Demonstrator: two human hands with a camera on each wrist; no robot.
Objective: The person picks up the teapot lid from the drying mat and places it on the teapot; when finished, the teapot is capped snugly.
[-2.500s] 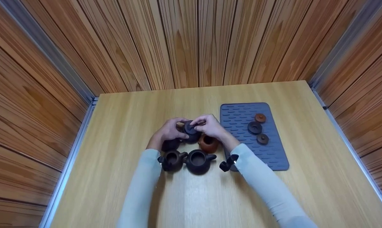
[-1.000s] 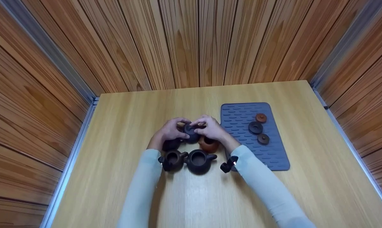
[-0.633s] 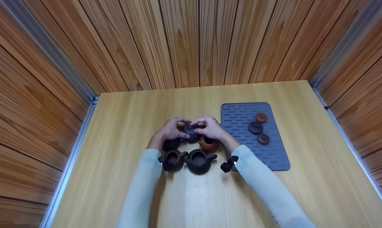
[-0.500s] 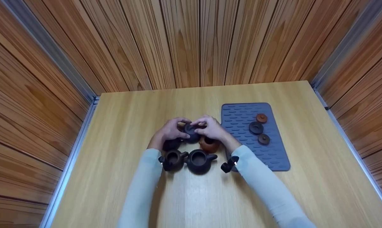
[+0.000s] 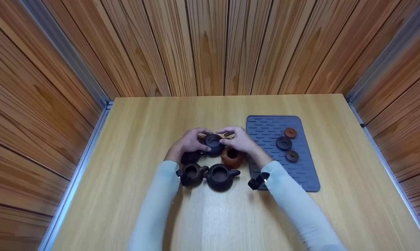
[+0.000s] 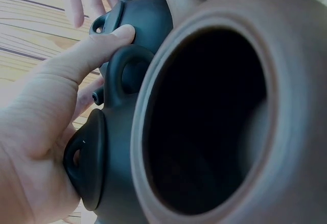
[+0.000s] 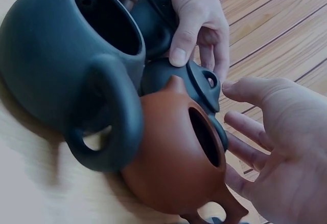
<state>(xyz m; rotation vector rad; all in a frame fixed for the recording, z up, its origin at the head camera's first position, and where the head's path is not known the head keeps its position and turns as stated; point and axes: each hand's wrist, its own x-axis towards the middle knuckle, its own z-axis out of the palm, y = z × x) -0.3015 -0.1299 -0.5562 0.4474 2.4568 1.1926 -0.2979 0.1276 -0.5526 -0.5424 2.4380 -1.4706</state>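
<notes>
While left grip [image 5: 191, 141] round teapot [image 5: 216, 147], right grip [image 5: 241, 141] spread

Three plank-patterned walls [image 5: 206, 48] (grey strips [image 5: 65, 52] in the corners) round a table [image 5: 126, 139] suggest a booth.

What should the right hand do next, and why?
The right hand, open, should probably reach for the orange lid on the mat: the black teapot the left hand holds has its lid on, while the orange teapot beside it stands uncovered.
</notes>
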